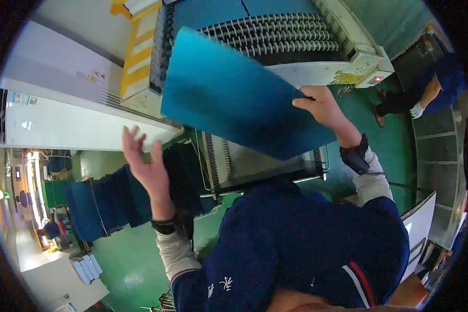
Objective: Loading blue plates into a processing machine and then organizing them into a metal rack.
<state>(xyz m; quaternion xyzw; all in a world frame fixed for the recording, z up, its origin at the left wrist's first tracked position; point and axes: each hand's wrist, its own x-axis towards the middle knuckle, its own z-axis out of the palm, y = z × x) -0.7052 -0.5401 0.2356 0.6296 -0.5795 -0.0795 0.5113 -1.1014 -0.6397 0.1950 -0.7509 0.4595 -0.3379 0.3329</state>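
Observation:
A flat, rectangular blue panel (234, 99) is held up tilted in front of me. My right hand (323, 108) pinches its right-hand edge, thumb on top and fingers behind. To the left of the panel, my left hand (148, 169) is raised with spread fingers, apart from it and holding nothing. Just beyond the panel stands a machine with rows of wheeled rollers (291, 36). Partly hidden under the panel is a metal rack (260, 182) with toothed side rails.
Many dark blue panels (109, 200) stand in a row at the left. A long white cabinet (83, 122) flanks the machine's yellow-striped side (140, 57). Another person (426, 96), wearing a white glove, is at the far right beside grey panelling (439, 166). The floor (135, 265) is green.

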